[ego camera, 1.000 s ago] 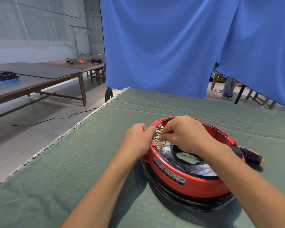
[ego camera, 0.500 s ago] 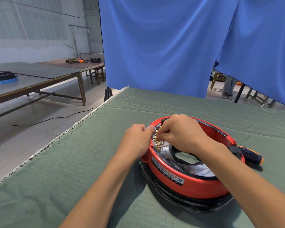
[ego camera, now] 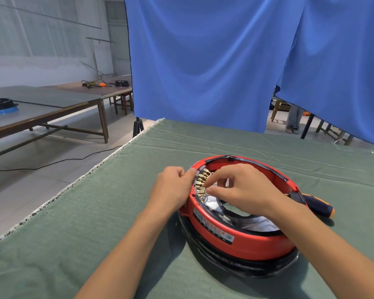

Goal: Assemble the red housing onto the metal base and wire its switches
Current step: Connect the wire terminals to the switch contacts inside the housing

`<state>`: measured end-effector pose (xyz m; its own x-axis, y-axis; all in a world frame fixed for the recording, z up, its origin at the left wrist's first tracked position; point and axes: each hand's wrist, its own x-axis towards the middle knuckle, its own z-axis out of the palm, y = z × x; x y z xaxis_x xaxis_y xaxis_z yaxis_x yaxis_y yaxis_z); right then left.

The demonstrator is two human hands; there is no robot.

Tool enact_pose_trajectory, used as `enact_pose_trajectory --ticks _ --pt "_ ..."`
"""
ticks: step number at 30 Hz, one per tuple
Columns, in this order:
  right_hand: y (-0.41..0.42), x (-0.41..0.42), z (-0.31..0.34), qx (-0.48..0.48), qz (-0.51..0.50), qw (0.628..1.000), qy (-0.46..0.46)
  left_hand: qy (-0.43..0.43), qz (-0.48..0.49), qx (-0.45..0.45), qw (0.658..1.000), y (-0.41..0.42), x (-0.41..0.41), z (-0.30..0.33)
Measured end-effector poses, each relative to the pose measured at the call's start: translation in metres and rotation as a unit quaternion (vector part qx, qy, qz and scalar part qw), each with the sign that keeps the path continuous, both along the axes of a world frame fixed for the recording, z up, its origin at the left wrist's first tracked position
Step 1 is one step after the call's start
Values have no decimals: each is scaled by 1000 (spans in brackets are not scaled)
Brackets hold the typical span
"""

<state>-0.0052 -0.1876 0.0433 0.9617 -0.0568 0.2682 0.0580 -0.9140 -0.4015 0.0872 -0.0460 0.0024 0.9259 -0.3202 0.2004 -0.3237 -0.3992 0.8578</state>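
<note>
Two hands: both work at the left inner wall of the red housing (ego camera: pixel 242 240), which sits on the dark metal base (ego camera: pixel 235 266) on the green cloth (ego camera: pixel 95 212)
Left hand (ego camera: pixel 173 188): fingers curled against the outside of the housing rim, thumb tip pressed on the rim edge beside the terminals, bracing it
Right hand (ego camera: pixel 242 190): reaches inside the ring, thumb and forefinger brought close together at the row of brass terminals (ego camera: pixel 202 183); whether they pinch a connector or wire is probably so, but too small to tell
Step in hand: wiring the switches, as the housing looks already seated on the base
Next move: likely calls for lining a connector square to one tab and pushing it straight on, with the left hand resisting the push
Risk: a bent tab or the wrong tab, since they stand close together
Screwdriver (ego camera: pixel 315 205): lies on the cloth just beside the housing's far right side, untouched
</note>
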Motion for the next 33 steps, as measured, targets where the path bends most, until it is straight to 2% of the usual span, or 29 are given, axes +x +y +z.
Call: enact_pose_trajectory --ticks 6,9,17,28,33 --pt "1 1 -7 12 17 1000 -9 -41 40 76 995 3 -7 4" --pt "1 5 -7 5 14 1000 -6 -48 38 71 996 2 -9 5" --pt "3 6 -3 -106 22 994 -20 -38 38 60 997 0 -9 3" --pt "9 3 -3 -132 25 990 -52 -40 30 48 998 -1 -7 1" --pt "6 5 -4 -104 24 994 -34 -34 27 45 998 0 -9 3"
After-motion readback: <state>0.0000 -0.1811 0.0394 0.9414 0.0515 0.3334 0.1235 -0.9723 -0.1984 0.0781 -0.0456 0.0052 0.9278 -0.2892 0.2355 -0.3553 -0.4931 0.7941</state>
